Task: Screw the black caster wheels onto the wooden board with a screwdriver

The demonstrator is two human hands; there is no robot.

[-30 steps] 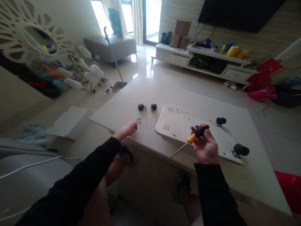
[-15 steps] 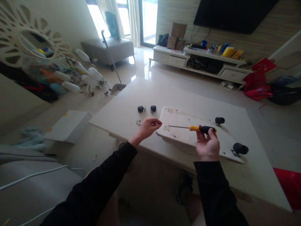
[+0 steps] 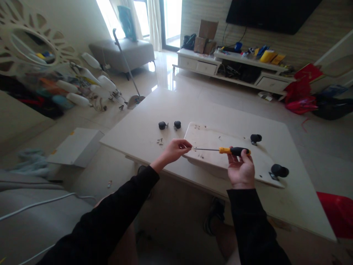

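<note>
My right hand (image 3: 241, 170) is wrapped round the yellow-and-black handle of a screwdriver (image 3: 231, 150), its shaft pointing left. At the screwdriver's tip, my left hand (image 3: 178, 150) pinches thumb and finger together; whatever is between them is too small to make out. Both hands are above a white board (image 3: 212, 138) with screw holes near its corners. Two black casters, one far (image 3: 256, 138) and one near (image 3: 279, 170), stand on the board's right end. A few screws (image 3: 201, 156) lie on the board near the tip.
Two loose casters, one left (image 3: 162, 125) and one right (image 3: 177, 124), rest on the white table (image 3: 132, 125) left of the board. Several small screws (image 3: 160, 141) lie beside them. A white box (image 3: 77, 147) is on the floor at the left.
My left fingertips and the screwdriver's tip have come together; they were slightly apart before. The whole view has shifted a little with my head.
</note>
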